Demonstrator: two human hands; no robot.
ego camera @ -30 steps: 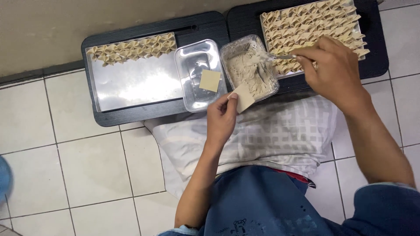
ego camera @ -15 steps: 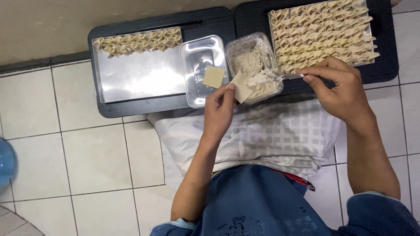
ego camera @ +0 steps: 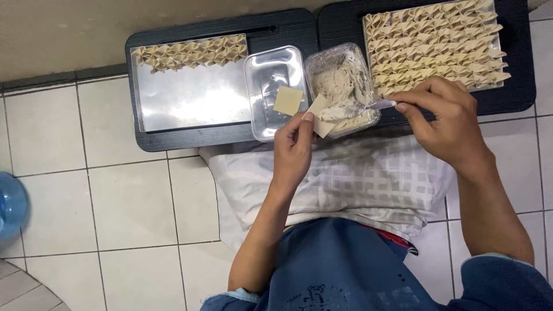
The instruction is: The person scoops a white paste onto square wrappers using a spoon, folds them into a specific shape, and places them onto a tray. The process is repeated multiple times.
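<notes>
Two hands [ego camera: 292, 147] [ego camera: 443, 121], two trays [ego camera: 190, 138] [ego camera: 518, 69], two tubs [ego camera: 262, 86] [ego camera: 368, 75]

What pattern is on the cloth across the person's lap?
The cloth is white with a faint grey grid of woven checks, shown best in the head view.

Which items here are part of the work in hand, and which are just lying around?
In use: left hand holding a wrapper; right hand with spoon; filling tub; metal tin with spare wrapper; two trays of folded dumplings.
Idle: blue water bottle; checked cloth.
</notes>
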